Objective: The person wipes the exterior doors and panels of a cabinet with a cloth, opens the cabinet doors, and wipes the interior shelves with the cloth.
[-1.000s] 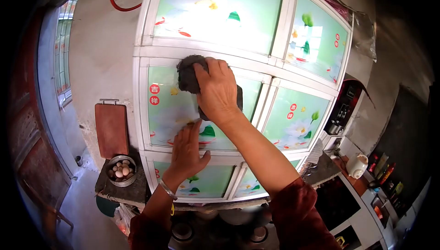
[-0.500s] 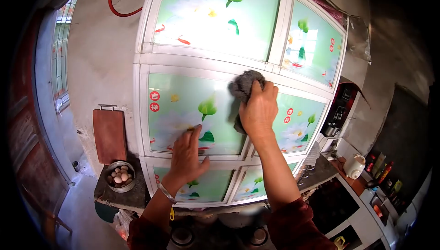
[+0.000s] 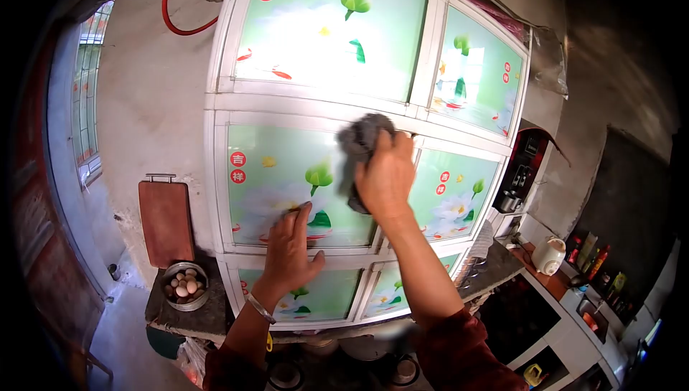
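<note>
I see the right hand [image 3: 387, 179] gripping a dark cloth [image 3: 367, 135] | left hand [image 3: 289, 251] spread, unladen, at the lotus panel [image 3: 287, 181] | cloth near that panel's right side | I'd press evenly along the white frame [image 3: 287, 104].

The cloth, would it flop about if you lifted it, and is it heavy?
The cloth would probably flop, since it looks bunched and crumpled in the right hand. It's likely quite light, as only that hand holds it against the cabinet, though I can't tell if it's wet.
</note>
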